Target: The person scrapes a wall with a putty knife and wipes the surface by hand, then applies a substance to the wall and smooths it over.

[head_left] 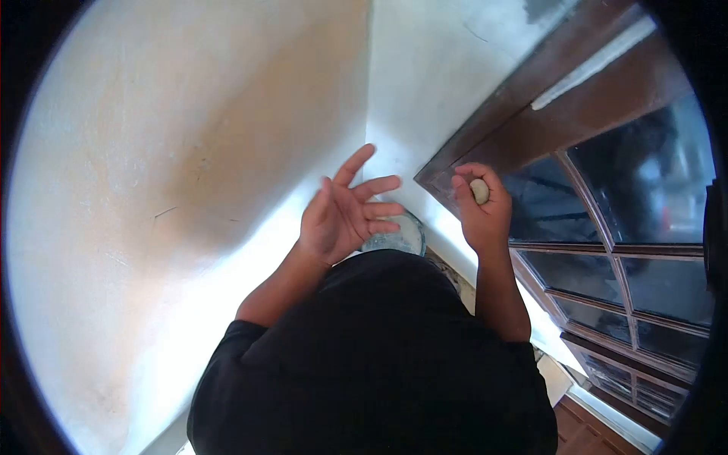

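My left hand (345, 212) is raised with its palm up and its fingers spread, holding nothing. To its right, my right hand (483, 208) has its fingers curled round a small pale lump (479, 191), which looks rounded and grey-beige. The two hands are apart. Below and partly behind my left hand, a round container (409, 231) with pale stuff on it shows above my dark shirt; the shirt hides its lower part.
A smooth beige wall (152, 152) fills the left and meets a paler wall (425, 76) at a corner. On the right is a brown wooden frame with glass panes (644, 174). A white strip (595, 64) lies on the wood.
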The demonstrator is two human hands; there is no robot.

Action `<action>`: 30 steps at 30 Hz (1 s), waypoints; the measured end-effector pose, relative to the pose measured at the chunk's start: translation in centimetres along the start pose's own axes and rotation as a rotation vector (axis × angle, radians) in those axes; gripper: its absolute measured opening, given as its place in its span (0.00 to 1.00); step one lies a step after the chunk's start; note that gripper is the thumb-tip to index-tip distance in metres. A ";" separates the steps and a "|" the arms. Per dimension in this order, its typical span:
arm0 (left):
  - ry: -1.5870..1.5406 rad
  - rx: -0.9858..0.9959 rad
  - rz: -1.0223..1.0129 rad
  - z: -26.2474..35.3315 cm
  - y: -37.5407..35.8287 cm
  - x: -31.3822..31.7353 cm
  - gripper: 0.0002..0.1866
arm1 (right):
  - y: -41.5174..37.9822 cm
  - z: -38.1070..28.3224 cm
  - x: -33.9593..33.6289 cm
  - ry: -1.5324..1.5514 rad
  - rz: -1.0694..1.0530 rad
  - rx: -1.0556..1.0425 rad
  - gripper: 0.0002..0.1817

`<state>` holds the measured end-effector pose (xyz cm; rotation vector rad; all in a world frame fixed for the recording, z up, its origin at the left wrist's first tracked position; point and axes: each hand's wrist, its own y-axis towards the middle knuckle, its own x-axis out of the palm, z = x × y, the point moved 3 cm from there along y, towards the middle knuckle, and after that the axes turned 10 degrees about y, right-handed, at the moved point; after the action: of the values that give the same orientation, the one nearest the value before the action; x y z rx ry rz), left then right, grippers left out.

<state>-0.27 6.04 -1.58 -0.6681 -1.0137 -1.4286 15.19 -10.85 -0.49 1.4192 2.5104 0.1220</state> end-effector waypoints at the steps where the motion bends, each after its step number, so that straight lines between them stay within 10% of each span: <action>1: 0.367 0.006 0.156 -0.2 -0.4 -1.5 0.38 | -0.3 -0.6 -0.7 0.110 -0.008 0.049 0.10; 6: 1.286 0.053 0.489 -2.6 0.2 0.2 0.17 | -0.8 -2.9 -3.4 0.328 -0.059 -0.162 0.06; 9: 2.218 -0.425 0.114 -4.1 2.2 3.9 0.18 | -1.1 -4.3 -5.2 -0.119 -0.063 -0.464 0.10; 14: 1.704 -0.476 0.340 -6.2 1.5 2.0 0.24 | -4.3 -2.9 -8.6 0.441 0.316 -0.336 0.16; 17: 1.290 -0.082 0.480 -6.0 1.7 1.3 0.17 | -5.2 -1.0 -8.8 0.639 0.418 -0.203 0.24; 26: 1.354 0.148 0.432 -1.8 1.8 3.2 0.08 | -9.6 2.3 -8.2 0.384 0.001 0.399 0.09; 30: 1.391 0.233 0.330 -1.6 2.3 2.4 0.07 | -10.4 1.0 -6.4 0.206 -0.100 0.359 0.14</action>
<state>1.92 3.64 0.26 0.3657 0.0594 -1.0702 9.91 -21.78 -2.34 1.4671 2.8786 -0.2250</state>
